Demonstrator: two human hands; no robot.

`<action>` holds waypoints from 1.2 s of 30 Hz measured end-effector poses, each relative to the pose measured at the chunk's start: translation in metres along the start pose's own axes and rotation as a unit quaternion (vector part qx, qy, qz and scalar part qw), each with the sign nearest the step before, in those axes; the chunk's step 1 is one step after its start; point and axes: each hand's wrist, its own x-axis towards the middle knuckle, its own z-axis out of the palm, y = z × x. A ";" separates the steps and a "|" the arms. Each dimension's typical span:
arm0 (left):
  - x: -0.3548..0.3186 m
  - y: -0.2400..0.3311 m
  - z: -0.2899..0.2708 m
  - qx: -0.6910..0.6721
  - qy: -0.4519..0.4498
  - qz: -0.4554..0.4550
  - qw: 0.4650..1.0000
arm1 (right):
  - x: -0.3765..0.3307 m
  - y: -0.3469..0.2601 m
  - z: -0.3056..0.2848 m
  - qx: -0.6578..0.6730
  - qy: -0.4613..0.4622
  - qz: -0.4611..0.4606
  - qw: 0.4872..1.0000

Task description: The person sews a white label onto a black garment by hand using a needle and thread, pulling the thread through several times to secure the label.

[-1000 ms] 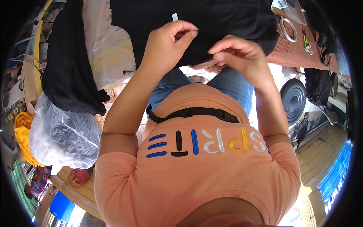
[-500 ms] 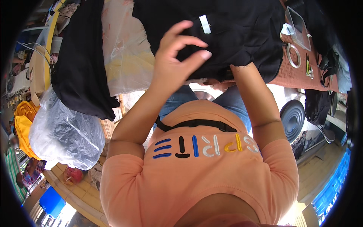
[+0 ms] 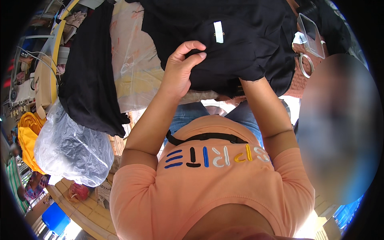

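To the right of and beyond the left grip [image 3: 180, 70], a black cloth [image 3: 242, 44] lies spread across the worktop and hangs over its near edge. The left grip is positioned over the left part of this cloth, with thumb and forefinger curled toward each other, tips close together; whether a thin item is pinched between them cannot be determined. A pale tab [image 3: 218, 32] lies on the cloth, just beyond and to the right of the left fingertips. The right grip is concealed beneath the black cloth, the forearm [image 3: 270, 106] entering at the near edge; its state cannot be determined. Left of the left grip, a clear plastic sheet [image 3: 136, 66] adjoins a second black cloth [image 3: 88, 76]. Right of and beyond the concealed grip are a white ring [image 3: 301, 65] and a clear plastic box [image 3: 310, 38].
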 end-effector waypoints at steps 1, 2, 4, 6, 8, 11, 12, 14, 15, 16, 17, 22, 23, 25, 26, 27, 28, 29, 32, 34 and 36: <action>0.000 0.005 0.002 0.007 -0.016 -0.001 1.000 | -0.002 0.001 -0.001 0.002 0.003 0.000 1.000; 0.000 0.012 0.004 0.015 -0.031 0.000 0.999 | -0.002 0.002 -0.002 0.007 0.003 0.001 1.000; 0.000 0.019 0.009 0.053 -0.056 -0.001 0.997 | -0.006 0.005 -0.004 0.013 0.004 0.006 1.000; 0.002 0.021 0.012 0.050 -0.032 0.016 0.998 | -0.008 0.007 -0.006 0.020 0.006 0.006 1.000; 0.005 0.018 0.017 0.056 -0.004 0.024 0.998 | -0.009 0.009 -0.007 0.024 0.006 0.004 1.000; 0.008 0.013 0.019 0.063 0.035 0.024 0.997 | -0.003 0.004 -0.004 0.034 0.008 -0.009 0.999; 0.007 0.011 0.017 0.055 0.042 0.025 0.997 | 0.000 0.000 -0.002 0.037 0.009 -0.016 0.999; 0.006 0.004 0.013 0.049 0.034 0.037 0.998 | -0.007 0.002 -0.001 0.034 0.004 -0.018 0.999; 0.008 0.003 0.014 0.062 0.017 0.056 0.996 | -0.010 0.005 -0.002 0.034 0.006 -0.015 0.999; 0.009 0.005 0.017 0.054 -0.007 0.052 0.997 | -0.011 0.008 -0.006 0.038 0.008 -0.010 0.999; 0.012 0.006 0.019 0.044 -0.029 0.044 0.998 | -0.012 0.011 -0.009 0.044 0.010 -0.003 0.999; 0.013 0.030 0.014 0.156 -0.047 0.080 0.983 | -0.014 0.006 -0.013 0.054 0.009 0.001 0.999; 0.010 0.036 0.013 0.183 -0.045 0.102 0.977 | -0.015 0.004 -0.012 0.055 0.010 -0.002 0.998; 0.015 0.036 0.013 0.187 -0.061 0.126 0.972 | -0.016 0.008 -0.014 0.053 0.014 -0.003 0.999; 0.018 0.033 0.012 0.182 -0.059 0.118 0.974 | -0.017 0.012 -0.013 0.050 0.014 -0.004 0.999; 0.019 0.031 0.011 0.174 -0.058 0.105 0.977 | -0.016 0.014 -0.013 0.048 0.015 -0.004 0.999; 0.019 0.032 0.009 0.149 -0.046 0.073 0.985 | -0.014 0.014 -0.009 0.049 0.014 -0.005 0.999; 0.017 0.033 0.010 0.125 -0.035 0.042 0.991 | -0.013 0.015 -0.009 0.049 0.012 -0.006 0.999; 0.011 0.039 0.014 0.133 -0.035 0.049 0.989 | -0.011 0.015 -0.012 0.056 0.015 -0.007 0.998; 0.012 0.037 0.019 0.132 -0.031 0.044 0.990 | -0.013 0.016 -0.015 0.060 0.018 -0.004 0.998; 0.012 0.035 0.021 0.139 -0.016 0.043 0.989 | -0.015 0.017 -0.016 0.062 0.020 0.001 0.998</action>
